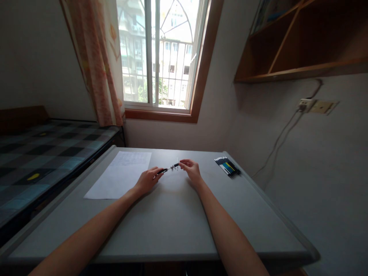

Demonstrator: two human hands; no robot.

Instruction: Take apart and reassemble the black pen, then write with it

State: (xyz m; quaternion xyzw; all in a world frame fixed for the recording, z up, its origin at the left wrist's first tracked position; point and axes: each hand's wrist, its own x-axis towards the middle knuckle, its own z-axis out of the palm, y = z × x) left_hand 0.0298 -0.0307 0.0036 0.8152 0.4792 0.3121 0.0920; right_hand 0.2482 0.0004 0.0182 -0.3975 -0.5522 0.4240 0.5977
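Both of my hands meet above the middle of a grey table [172,218]. My left hand [148,179] pinches the rear end of a black pen [169,168] that lies nearly level between the hands. My right hand [191,170] closes its fingertips on the pen's front end, where a thin pale part [178,163] stands upright beside the fingers. I cannot tell if that part is joined to the pen. A white sheet of paper [120,178] lies flat on the table just left of my left hand.
A row of several dark pens [228,167] lies near the table's far right edge. A bed with a checked cover [43,153] stands close along the table's left side. Beyond are a window, a curtain, a wall shelf and a socket with a hanging cable.
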